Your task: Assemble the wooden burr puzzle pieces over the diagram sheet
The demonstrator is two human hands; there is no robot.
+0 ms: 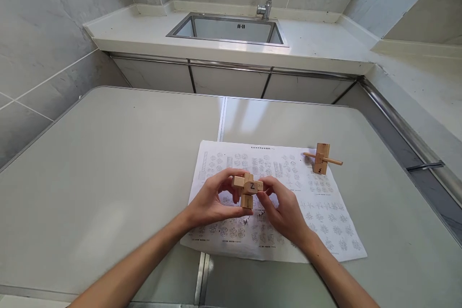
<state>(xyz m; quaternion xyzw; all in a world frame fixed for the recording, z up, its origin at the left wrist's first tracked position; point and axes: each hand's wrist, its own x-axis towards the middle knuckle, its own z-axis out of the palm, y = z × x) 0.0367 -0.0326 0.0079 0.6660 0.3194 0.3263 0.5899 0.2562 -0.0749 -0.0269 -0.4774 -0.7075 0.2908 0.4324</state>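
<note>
Both hands hold a wooden block puzzle (247, 188) just above the near middle of a printed sheet (325, 207) that lies on the table (108, 168). The left hand (209, 204) has its fingers closed around the puzzle's left end, and the right hand (283, 209) pinches the right end between thumb and fingertips. The puzzle is a cross of short bars: its longer bar runs left to right, level with the sheet's near edge, a shorter bar stands upright through it, and the face marked "2" points toward the person. To work it well, it seems wise to keep one hand steady as an anchor and let the other press or slide only along a bar's own line, so the pieces do not jam. A second wooden piece (321, 158), a block with a thin dowel through it, rests on the sheet's far right corner, well apart from the hands.
</note>
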